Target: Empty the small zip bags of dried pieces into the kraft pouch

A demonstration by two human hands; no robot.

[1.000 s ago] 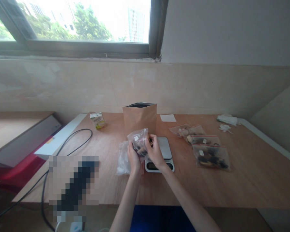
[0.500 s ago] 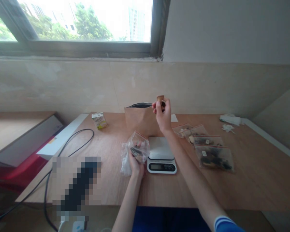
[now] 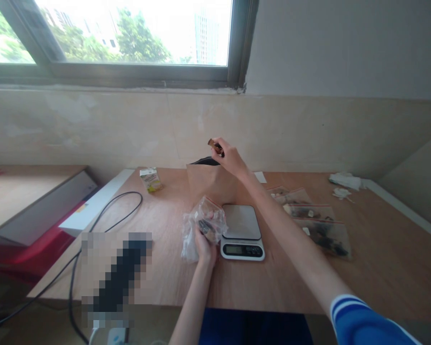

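My right hand (image 3: 225, 152) is closed on a small brown-and-dark piece (image 3: 214, 143), possibly a dried mushroom, raised above the mouth of a kraft paper bag (image 3: 204, 179). The bag stands upright with its dark-lined top partly open. Lower down, my left hand (image 3: 205, 249) grips a clear zip bag (image 3: 210, 210) in which a dark, striped piece (image 3: 205, 227) shows; crumpled clear plastic hangs at its left. Just right of that hand sits a digital kitchen scale (image 3: 241, 223) with a bare weighing plate. Its display reading is too small to make out.
Several zip bags (image 3: 326, 235) with dark and pale pieces lie on the right of the wooden table (image 3: 273, 282). A small carton (image 3: 151, 179) stands back left, near a looped black cable (image 3: 122, 194). White packets (image 3: 346, 180) lie far right. A pixelated dark object (image 3: 120, 275) is front left.
My right hand has moved left over the paper bag's opening, and the brown piece in it now points left instead of up. My left hand still holds the zip bag. The view has shifted slightly.
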